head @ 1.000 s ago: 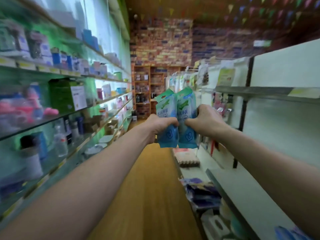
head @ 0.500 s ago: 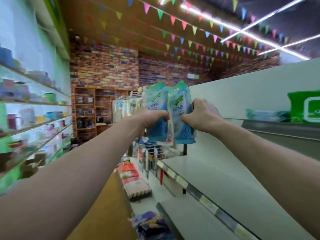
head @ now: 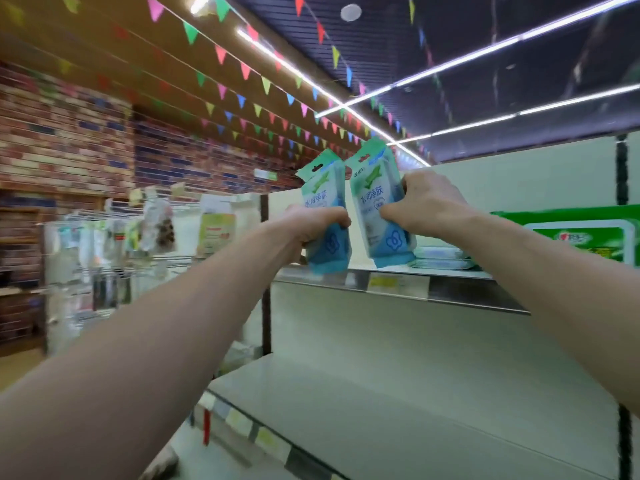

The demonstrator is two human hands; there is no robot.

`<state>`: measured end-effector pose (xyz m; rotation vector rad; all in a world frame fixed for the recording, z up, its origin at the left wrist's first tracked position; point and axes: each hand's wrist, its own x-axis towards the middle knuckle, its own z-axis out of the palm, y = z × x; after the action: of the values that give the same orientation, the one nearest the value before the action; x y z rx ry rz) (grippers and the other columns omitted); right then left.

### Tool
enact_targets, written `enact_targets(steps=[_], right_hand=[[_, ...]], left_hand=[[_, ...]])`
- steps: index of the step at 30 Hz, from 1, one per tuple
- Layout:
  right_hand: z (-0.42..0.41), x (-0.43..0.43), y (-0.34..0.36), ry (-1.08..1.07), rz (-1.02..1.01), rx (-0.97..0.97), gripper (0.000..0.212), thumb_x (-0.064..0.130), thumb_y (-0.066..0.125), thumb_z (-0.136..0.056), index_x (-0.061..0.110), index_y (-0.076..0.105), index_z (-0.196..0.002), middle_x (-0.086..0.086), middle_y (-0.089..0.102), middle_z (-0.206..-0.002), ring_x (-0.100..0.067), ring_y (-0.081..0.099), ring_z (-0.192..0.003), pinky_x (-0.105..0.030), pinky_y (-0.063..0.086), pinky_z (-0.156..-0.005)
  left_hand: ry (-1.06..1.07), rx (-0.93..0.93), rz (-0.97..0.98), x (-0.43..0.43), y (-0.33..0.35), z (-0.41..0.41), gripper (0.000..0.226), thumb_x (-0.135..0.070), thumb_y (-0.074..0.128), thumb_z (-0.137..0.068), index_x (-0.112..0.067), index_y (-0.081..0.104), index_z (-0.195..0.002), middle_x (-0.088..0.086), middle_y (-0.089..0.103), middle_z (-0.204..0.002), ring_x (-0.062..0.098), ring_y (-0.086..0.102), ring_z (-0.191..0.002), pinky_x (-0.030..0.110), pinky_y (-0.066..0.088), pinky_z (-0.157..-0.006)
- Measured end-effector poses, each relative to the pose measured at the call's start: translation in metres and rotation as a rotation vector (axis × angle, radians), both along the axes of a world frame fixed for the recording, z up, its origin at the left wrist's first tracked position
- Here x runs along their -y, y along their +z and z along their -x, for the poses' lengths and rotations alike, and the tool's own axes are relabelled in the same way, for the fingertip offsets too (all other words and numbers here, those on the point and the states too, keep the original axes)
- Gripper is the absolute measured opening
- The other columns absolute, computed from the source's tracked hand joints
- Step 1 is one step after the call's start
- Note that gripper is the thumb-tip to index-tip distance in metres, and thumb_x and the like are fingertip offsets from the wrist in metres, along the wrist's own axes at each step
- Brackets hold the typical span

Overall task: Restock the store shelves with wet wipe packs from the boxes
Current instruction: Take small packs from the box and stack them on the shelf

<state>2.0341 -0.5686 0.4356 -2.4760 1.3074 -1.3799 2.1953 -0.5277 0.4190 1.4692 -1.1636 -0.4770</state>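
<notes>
wipe packs [head: 375, 209] blue-green | big pack [head: 578, 237] green | bunting [head: 242, 69] multicoloured

Two packs at 12 o'clock, side by side, upright. Left pack [head: 323, 188] in left hand [head: 311, 225], right pack [head: 375, 192] in right hand [head: 426, 206]. Both over the front edge of the upper shelf [head: 467, 294]. On that shelf: flat packs [head: 440, 258] just behind the right pack, large pack [head: 581, 237] at 3 o'clock. Lower shelf [head: 398, 410] at 5 o'clock. Hanging rack [head: 138, 233] at 9 o'clock, brick wall [head: 69, 140] behind it.
</notes>
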Motion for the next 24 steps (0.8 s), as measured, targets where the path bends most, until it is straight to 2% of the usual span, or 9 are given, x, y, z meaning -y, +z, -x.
enact_targets(steps=[5, 8, 12, 14, 17, 22, 24], right_hand=[[0.016, 0.037, 0.011, -0.134, 0.029, -0.017, 0.017, 0.021, 0.063, -0.082, 0.010, 0.063, -0.096, -0.006, 0.065, -0.091, -0.025, 0.062, -0.084, -0.035, 0.054, -0.074], [0.026, 0.062, 0.016, -0.178, 0.034, -0.020, 0.015, 0.018, 0.062, -0.081, 0.010, 0.065, -0.093, -0.006, 0.067, -0.089, -0.025, 0.064, -0.084, -0.039, 0.056, -0.078], [0.034, 0.099, 0.021, -0.231, 0.007, -0.032, 0.014, 0.020, 0.064, -0.080, 0.009, 0.064, -0.088, -0.007, 0.067, -0.083, -0.023, 0.065, -0.077, -0.034, 0.056, -0.068], [0.034, 0.113, 0.022, -0.251, -0.007, -0.053, 0.011, 0.021, 0.065, -0.080, 0.011, 0.061, -0.081, -0.005, 0.065, -0.080, -0.021, 0.063, -0.075, -0.030, 0.051, -0.062], [0.034, 0.133, 0.023, -0.285, -0.020, -0.074, 0.014, 0.023, 0.066, -0.082, 0.014, 0.057, -0.075, -0.003, 0.063, -0.077, -0.019, 0.060, -0.071, -0.029, 0.048, -0.060], [0.028, 0.162, 0.026, -0.347, -0.054, -0.059, 0.014, 0.024, 0.067, -0.082, 0.013, 0.059, -0.080, -0.003, 0.064, -0.079, -0.018, 0.061, -0.072, -0.028, 0.049, -0.061], [0.025, 0.172, 0.027, -0.347, -0.094, -0.024, 0.015, 0.025, 0.068, -0.083, 0.012, 0.061, -0.083, -0.004, 0.065, -0.080, -0.018, 0.063, -0.072, -0.029, 0.054, -0.062]], left_hand=[[-0.143, -0.011, 0.012, 0.060, 0.009, 0.024, 0.021, -0.021, 0.069, -0.083, -0.016, 0.048, -0.086, 0.005, 0.062, -0.084, 0.017, 0.060, -0.072, 0.035, 0.054, -0.070], [-0.220, -0.020, -0.009, 0.091, 0.012, 0.038, 0.018, -0.024, 0.066, -0.085, -0.016, 0.051, -0.092, 0.004, 0.061, -0.086, 0.017, 0.059, -0.075, 0.035, 0.052, -0.070], [-0.309, -0.022, -0.045, 0.127, 0.014, 0.047, 0.022, -0.027, 0.064, -0.085, -0.018, 0.052, -0.101, 0.004, 0.063, -0.095, 0.021, 0.061, -0.089, 0.040, 0.051, -0.079], [-0.345, -0.048, -0.048, 0.144, 0.016, 0.048, 0.026, -0.029, 0.064, -0.086, -0.016, 0.054, -0.106, 0.005, 0.064, -0.095, 0.021, 0.063, -0.086, 0.040, 0.052, -0.076], [-0.403, -0.083, -0.059, 0.166, 0.018, 0.046, 0.022, -0.030, 0.063, -0.086, -0.014, 0.054, -0.100, 0.007, 0.065, -0.091, 0.021, 0.064, -0.082, 0.043, 0.053, -0.079], [-0.510, -0.118, -0.087, 0.202, 0.027, 0.037, 0.026, -0.032, 0.065, -0.085, -0.010, 0.056, -0.096, 0.009, 0.065, -0.091, 0.022, 0.064, -0.082, 0.046, 0.053, -0.088], [-0.548, -0.142, -0.086, 0.215, 0.031, 0.032, 0.029, -0.034, 0.065, -0.085, -0.008, 0.057, -0.096, 0.010, 0.065, -0.090, 0.022, 0.063, -0.081, 0.046, 0.053, -0.088]])
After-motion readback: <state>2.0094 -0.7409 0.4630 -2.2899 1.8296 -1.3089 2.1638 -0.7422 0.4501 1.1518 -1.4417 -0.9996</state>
